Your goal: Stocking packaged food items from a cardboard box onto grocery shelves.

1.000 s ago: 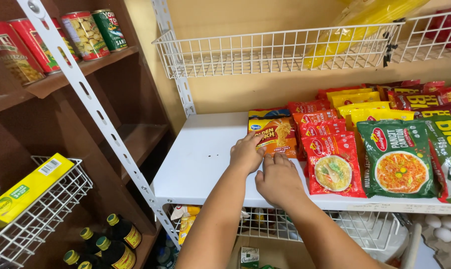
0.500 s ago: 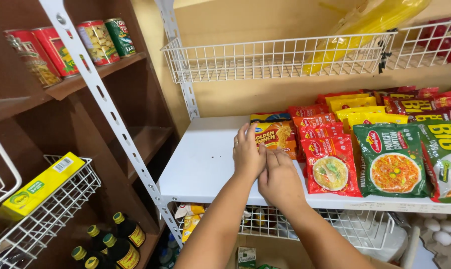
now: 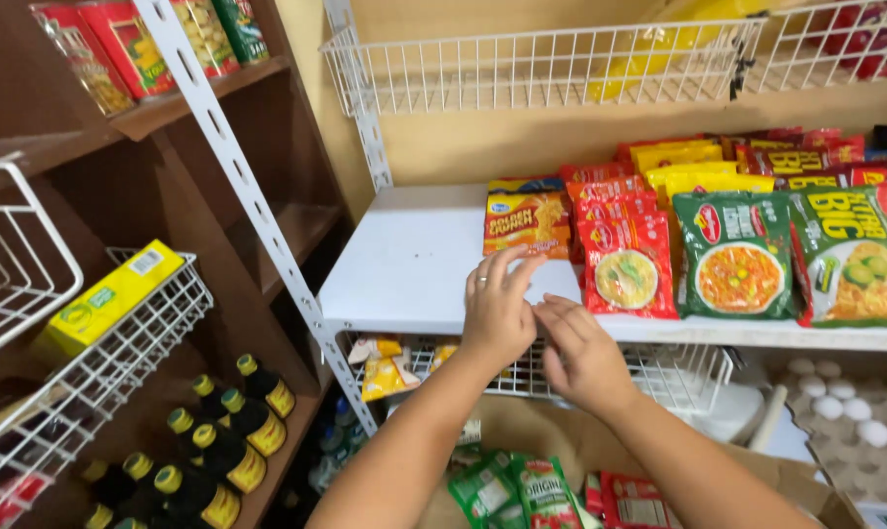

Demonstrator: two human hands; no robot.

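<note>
The orange-yellow plastic snack packet (image 3: 527,223) lies flat on the white shelf (image 3: 409,264), at twelve o'clock from our hands and apart from them. Our left hand (image 3: 497,312) hovers at the shelf's front edge, fingers loosely spread, holding nothing. Our right hand (image 3: 582,355), just beside it at four o'clock, is half curled and empty. Red noodle packets (image 3: 624,264) lie at three o'clock of the snack packet.

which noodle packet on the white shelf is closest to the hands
The orange packet at the left end of the row, just beyond the left hand; the red and green packets lie further right.
</note>
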